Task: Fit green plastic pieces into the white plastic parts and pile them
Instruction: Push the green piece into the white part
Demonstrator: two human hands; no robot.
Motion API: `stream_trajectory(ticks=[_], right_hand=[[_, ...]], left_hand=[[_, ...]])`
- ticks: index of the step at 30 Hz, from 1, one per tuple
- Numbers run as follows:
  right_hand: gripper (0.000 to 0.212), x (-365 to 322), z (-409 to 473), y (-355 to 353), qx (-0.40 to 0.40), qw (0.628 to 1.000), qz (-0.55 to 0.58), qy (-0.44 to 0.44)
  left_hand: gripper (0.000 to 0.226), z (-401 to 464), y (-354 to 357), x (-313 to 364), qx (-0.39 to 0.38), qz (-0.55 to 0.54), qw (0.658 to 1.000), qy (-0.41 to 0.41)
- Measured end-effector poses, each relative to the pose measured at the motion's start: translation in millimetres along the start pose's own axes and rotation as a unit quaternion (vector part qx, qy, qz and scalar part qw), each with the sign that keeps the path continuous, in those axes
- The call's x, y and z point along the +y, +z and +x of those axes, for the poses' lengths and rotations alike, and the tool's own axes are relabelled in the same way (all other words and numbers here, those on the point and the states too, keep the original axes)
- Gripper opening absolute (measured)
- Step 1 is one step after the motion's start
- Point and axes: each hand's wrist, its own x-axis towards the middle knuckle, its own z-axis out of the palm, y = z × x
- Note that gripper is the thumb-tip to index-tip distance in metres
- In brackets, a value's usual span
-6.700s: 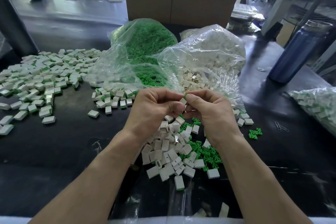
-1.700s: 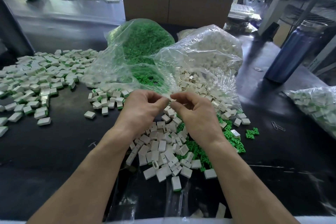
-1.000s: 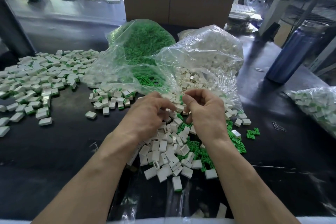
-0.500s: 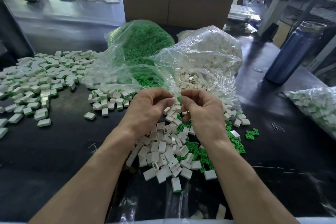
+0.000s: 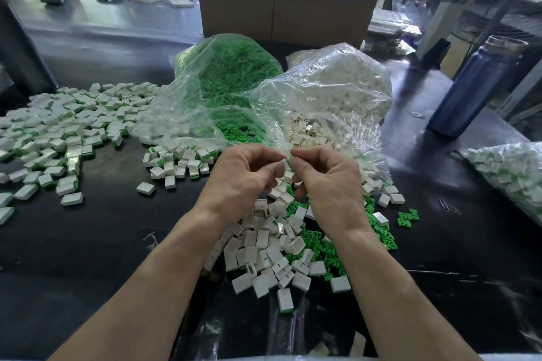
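My left hand (image 5: pixel 243 182) and my right hand (image 5: pixel 325 182) meet fingertip to fingertip above the black table. The left pinches a small white plastic part (image 5: pixel 283 162); the right pinches a green plastic piece (image 5: pixel 290 159) against it. Most of both is hidden by the fingers. Below the hands lies a heap of loose white parts (image 5: pixel 264 255) mixed with loose green pieces (image 5: pixel 325 246). Behind them lie an open bag of green pieces (image 5: pixel 228 76) and an open bag of white parts (image 5: pixel 331 88). Fitted white-and-green parts (image 5: pixel 64 132) spread over the left of the table.
A smaller cluster of fitted parts (image 5: pixel 179 163) lies left of my hands. A blue bottle (image 5: pixel 475 88) stands at the right, with a bag of fitted parts (image 5: pixel 510 170) below it and paper clips (image 5: pixel 450 206) beside it. A cardboard box (image 5: pixel 281 6) stands behind the bags.
Both hands stayed close together over the loose heap, rising and dipping slightly. The fingertips now press together with the white part and green piece between them.
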Motion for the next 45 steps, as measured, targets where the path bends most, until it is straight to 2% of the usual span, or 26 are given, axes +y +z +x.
stream_trajectory(ticks=[4,10,17,23,30,36,38,42,45], right_hand=[[0.013,0,2,-1,-0.013,1.0,0.006,0.009],[0.01,1,5,-6,-0.032,0.995,0.062,0.067],[0.009,3,3,-1,-0.017,0.996,0.06,0.067],[0.009,2,2,2,-0.01,0.999,0.002,0.045],[0.011,-1,2,-1,-0.042,0.997,-0.038,0.045],[0.017,-4,-1,6,-0.007,0.997,0.054,0.045],[0.029,-5,-2,7,0.006,0.997,0.051,0.06],[0.071,-5,-2,9,-0.037,0.991,0.049,0.122],[0.081,-3,-2,13,-0.059,0.987,0.032,0.145]], left_hand=[[0.009,0,1,-2,0.008,-0.012,1.0,-0.009],[0.014,-1,2,-1,0.017,-0.027,0.999,-0.024],[0.011,-4,4,-1,0.033,-0.033,0.999,-0.028],[0.013,-5,9,-2,0.057,-0.036,0.997,-0.032],[0.018,-6,7,-1,0.041,0.01,0.999,-0.03],[0.01,-5,10,5,0.071,-0.062,0.995,-0.026],[0.011,-4,11,5,0.066,-0.059,0.996,-0.01],[0.01,-3,13,7,0.041,0.002,0.999,0.015],[0.005,-3,14,10,0.005,0.007,1.0,0.015]])
